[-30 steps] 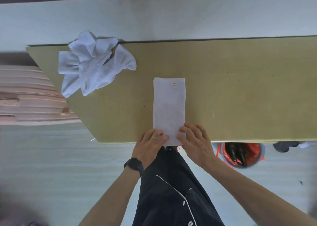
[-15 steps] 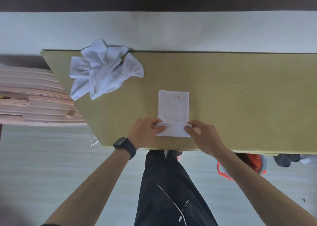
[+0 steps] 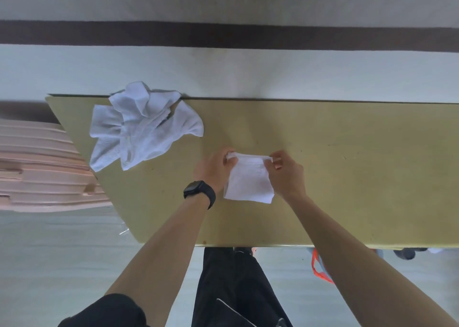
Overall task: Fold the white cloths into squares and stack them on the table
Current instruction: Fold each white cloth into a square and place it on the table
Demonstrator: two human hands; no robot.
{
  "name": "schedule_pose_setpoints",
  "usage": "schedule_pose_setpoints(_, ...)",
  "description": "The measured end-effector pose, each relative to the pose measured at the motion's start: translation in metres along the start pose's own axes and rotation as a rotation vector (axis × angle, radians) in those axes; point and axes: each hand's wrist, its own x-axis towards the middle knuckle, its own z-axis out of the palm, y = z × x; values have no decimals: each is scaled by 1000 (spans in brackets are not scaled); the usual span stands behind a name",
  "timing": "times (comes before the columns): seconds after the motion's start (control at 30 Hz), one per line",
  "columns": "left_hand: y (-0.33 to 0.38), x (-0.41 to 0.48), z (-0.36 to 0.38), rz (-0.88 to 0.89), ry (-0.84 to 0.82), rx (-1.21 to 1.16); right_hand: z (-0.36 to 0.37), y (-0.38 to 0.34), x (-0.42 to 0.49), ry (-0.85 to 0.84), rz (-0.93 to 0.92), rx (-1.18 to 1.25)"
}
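A white cloth (image 3: 248, 181), folded to a rough square, lies in the middle of the yellow-green table (image 3: 347, 177). My left hand (image 3: 214, 167) pinches its far left corner and my right hand (image 3: 285, 172) pinches its far right corner, both at the cloth's far edge. A crumpled pile of white cloths (image 3: 141, 130) sits at the table's far left corner, apart from both hands.
A stack of pink plastic pieces (image 3: 37, 167) stands left of the table. The table's near edge runs just in front of my dark trousers (image 3: 231, 284). An orange-handled item (image 3: 320, 269) sits on the floor under the near edge at right.
Both hands carried the near end of the long strip away from me and over its far half. The strip is now a square half as long.
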Motion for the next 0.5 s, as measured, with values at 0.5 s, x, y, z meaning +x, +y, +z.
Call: schedule_pose_setpoints(0.5,0,12,1,141,95,242,6,4,4,64,42,14)
